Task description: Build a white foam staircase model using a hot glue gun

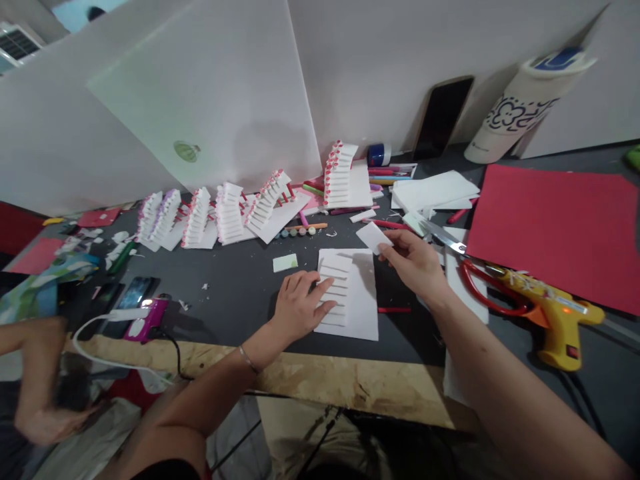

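My left hand (300, 303) lies flat with fingers spread on a white foam sheet (357, 313) that carries a row of glued white strips, holding it down on the dark table (235, 287). My right hand (413, 260) pinches a small white foam piece (373, 237) between thumb and fingers, just above the sheet's upper right corner. Red-handled scissors (470, 270) and a yellow glue gun (555, 320) lie right of that hand.
Several finished white stair-like foam models (225, 213) stand in a row at the back, below a leaning white board (210, 93). A red sheet (555, 227), white foam stacks (433, 190), pens, a phone (133, 293) and a pink charger (147, 320) surround them. Another person's arm (35, 387) is at the left.
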{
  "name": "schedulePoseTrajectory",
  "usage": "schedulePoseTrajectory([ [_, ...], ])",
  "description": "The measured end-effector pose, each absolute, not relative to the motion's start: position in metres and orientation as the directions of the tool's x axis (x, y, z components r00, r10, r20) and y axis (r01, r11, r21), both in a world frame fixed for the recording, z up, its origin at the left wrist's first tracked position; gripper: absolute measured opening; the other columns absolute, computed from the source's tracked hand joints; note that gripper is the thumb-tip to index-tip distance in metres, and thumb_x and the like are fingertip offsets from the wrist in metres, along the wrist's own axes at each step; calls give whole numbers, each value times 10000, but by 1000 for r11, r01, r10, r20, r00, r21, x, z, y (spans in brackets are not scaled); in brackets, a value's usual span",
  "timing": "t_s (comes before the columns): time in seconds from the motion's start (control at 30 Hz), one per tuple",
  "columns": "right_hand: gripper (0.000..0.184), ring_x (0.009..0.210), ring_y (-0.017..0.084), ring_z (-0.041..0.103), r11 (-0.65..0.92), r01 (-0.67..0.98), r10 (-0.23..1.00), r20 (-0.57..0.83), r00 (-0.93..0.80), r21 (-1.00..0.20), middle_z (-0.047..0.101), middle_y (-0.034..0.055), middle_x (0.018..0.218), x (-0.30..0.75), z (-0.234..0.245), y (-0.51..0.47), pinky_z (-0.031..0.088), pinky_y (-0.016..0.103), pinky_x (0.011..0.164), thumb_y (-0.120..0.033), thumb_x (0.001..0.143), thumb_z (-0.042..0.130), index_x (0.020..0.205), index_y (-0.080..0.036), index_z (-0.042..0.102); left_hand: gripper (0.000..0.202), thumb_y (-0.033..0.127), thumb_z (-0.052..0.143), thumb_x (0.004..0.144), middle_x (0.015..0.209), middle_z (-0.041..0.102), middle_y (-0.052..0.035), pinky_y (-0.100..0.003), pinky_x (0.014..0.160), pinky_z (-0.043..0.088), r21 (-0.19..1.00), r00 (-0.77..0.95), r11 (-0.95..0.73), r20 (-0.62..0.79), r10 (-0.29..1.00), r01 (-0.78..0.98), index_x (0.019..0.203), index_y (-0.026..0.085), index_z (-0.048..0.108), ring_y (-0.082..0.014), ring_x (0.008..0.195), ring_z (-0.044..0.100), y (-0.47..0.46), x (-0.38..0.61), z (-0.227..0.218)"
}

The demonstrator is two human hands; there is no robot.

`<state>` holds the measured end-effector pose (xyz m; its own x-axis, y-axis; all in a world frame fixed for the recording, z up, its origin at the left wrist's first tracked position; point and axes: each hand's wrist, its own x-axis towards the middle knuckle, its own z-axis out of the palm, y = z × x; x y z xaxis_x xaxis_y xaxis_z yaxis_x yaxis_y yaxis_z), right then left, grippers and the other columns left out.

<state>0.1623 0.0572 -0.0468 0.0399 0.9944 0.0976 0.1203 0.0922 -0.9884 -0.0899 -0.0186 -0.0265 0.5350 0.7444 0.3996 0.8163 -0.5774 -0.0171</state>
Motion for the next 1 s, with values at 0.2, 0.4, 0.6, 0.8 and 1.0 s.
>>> schedulePoseTrajectory([
  [0.2, 262, 678, 177, 655, 67, 123, 996, 73, 42, -990, 734, 40, 877, 162, -48, 58, 540, 344, 661, -372, 799, 651, 1005, -211, 670, 414, 470, 456, 979, 1025, 641, -111, -370, 886, 415, -11, 527, -573, 406, 746, 819, 1170, 195, 700, -252, 1025, 550, -12, -87, -25],
  [0.4, 283, 665, 168, 645, 74, 126, 996, 79, 33, -989, 735, 47, 931, 162, -48, 59, 519, 343, 664, -380, 811, 634, 1033, -207, 666, 463, 494, 418, 987, 1042, 633, -123, -375, 896, 410, -27, 530, -576, 427, 732, 817, 1160, 172, 703, -261, 1050, 535, -4, -82, -23],
  [0.6, 282, 667, 171, 649, 85, 160, 996, 90, 24, -984, 737, 38, 917, 161, -48, 58, 511, 340, 657, -379, 824, 624, 1049, -216, 667, 524, 531, 391, 985, 1070, 622, -138, -397, 874, 416, -14, 506, -548, 403, 762, 836, 1270, 175, 651, -274, 1037, 532, 6, -78, -20],
  [0.8, 271, 659, 184, 651, 89, 199, 995, 97, 31, -976, 723, 22, 817, 162, -47, 57, 505, 340, 640, -390, 824, 619, 1031, -224, 678, 549, 560, 358, 984, 1063, 620, -143, -403, 866, 420, 13, 494, -546, 407, 768, 838, 1199, 174, 685, -274, 1027, 533, 13, -77, -20],
  [1.0, 295, 641, 178, 643, 95, 220, 994, 82, -67, -971, 668, -8, 709, 153, -47, 54, 512, 332, 653, -386, 841, 606, 1084, -234, 674, 465, 489, 407, 991, 1091, 621, -131, -410, 925, 420, 152, 327, -443, 476, 816, 884, 1247, 181, 643, -265, 1054, 543, 15, -87, -18],
])
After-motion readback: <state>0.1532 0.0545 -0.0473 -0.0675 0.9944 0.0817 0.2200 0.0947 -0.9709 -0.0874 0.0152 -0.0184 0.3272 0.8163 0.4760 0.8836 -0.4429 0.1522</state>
